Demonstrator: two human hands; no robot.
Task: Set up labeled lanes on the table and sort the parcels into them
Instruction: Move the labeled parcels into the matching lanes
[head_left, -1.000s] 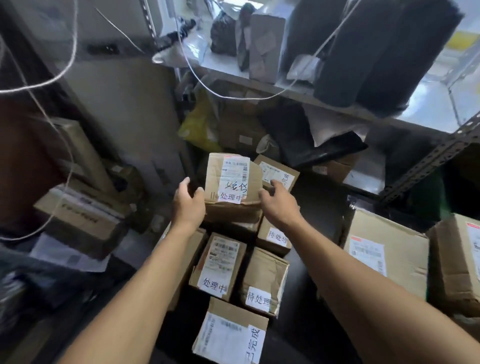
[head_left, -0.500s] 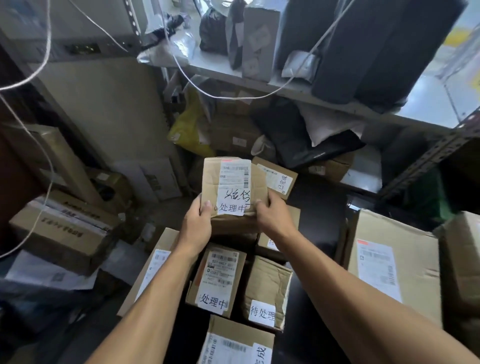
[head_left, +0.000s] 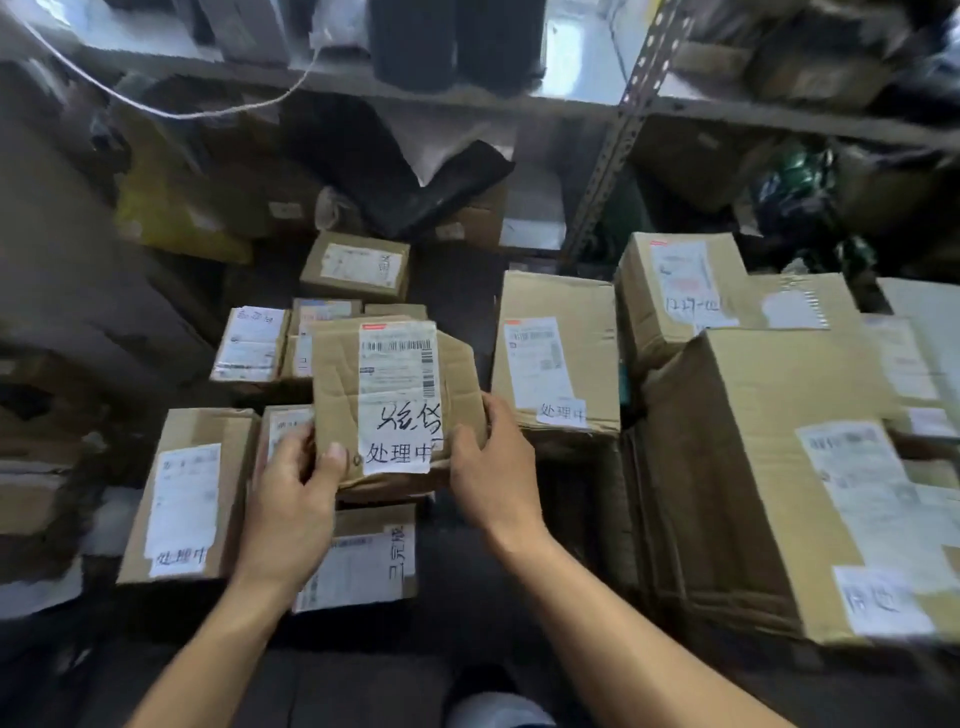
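Though dented, parcel (head_left: 337, 384) between left hand (head_left: 291, 499), right hand (head_left: 493, 478), thumbs atop

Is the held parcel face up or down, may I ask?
Face up: the parcel shows its label; left hand and right hand grip it.

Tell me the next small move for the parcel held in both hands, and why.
Probably set the held parcel, gripped by the left hand and right hand, beside the box on the right: both tags read 处理中, while the box below reads 已完成, so that spot likely does not match.
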